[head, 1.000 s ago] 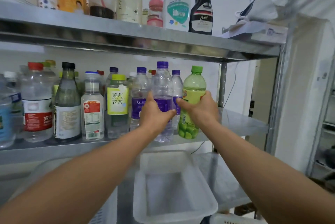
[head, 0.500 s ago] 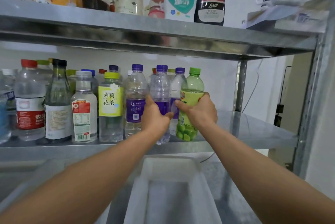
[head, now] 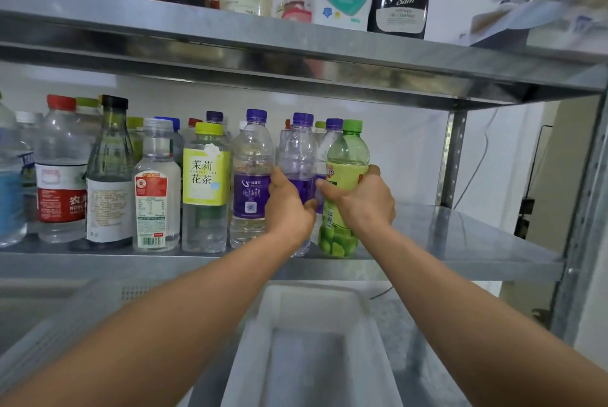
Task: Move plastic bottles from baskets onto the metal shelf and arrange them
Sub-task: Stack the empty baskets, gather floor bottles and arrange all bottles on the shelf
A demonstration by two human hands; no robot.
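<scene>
Gripping 2 bottles at once: both stand upright on the middle tier of the grey metal shelf [head: 467, 242], near the front edge, at the right end of the row of other bottles [head: 158, 189].

The left hand [head: 289, 209] wraps the clear plastic bottle w/ purple cap and purple label [head: 298, 156] at mid-body. Its thumb lies on the bottle's right side; the fingers curl round the far side, mostly hidden. The right hand [head: 367, 204] wraps the green plastic bottle w/ green cap and yellow-green label [head: 347, 156] at label height, thumb across the front, fingers behind. The 2 bottles are just beside each other, prob. touching, and the thumbs nearly meet btwn them.

Handling, my read: the clear one looks empty or close to it, so v. light, thin-walled, easy to dent or tip. Can't tell the green one's fill level; its label film may be a bit slick. Best hold is the mid-body label band, not the cap, w/ a light squeeze.

Pose: both forearms stretch fwd and up from the bottom corners and converge on the shelf. Wrists are roughly straight, backs of hands toward the camera. A white plastic basket [head: 312, 301] sits below, btwn the arms.
</scene>
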